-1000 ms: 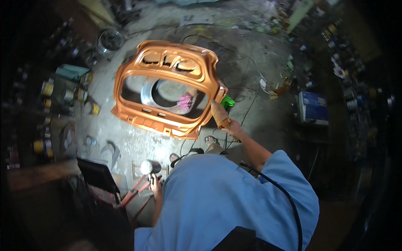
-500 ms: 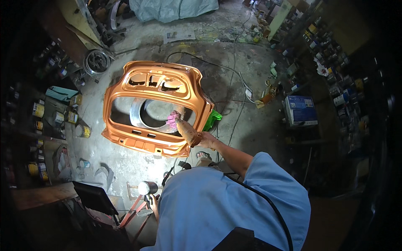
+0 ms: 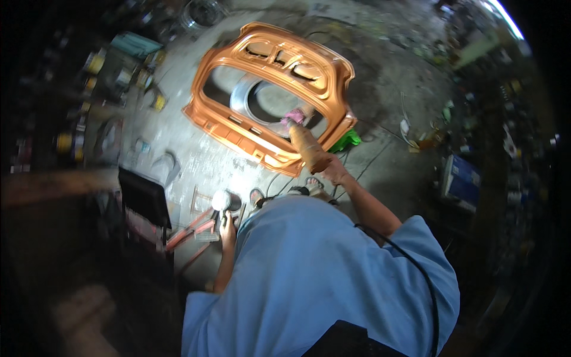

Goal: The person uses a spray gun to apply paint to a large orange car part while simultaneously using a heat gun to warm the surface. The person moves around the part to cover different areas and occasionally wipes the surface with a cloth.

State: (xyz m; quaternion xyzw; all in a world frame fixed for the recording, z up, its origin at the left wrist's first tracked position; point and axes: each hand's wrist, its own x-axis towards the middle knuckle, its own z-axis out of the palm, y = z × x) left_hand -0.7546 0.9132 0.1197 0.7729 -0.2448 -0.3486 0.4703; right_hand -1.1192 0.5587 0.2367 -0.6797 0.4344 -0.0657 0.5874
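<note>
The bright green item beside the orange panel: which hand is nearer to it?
Right. The right hand is just below the green item in the picture, slightly to its left; the left hand is farther off, down and to the left.

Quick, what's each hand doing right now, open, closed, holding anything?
Left hand: closed, holding a round-headed tool by its handle.
Right hand: closed, holding a tapered brown tool.

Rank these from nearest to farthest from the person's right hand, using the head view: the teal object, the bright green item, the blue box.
1. Bright green item: just beyond the right hand.
2. Blue box: off to the right.
3. Teal object: far across, at upper left.
</note>
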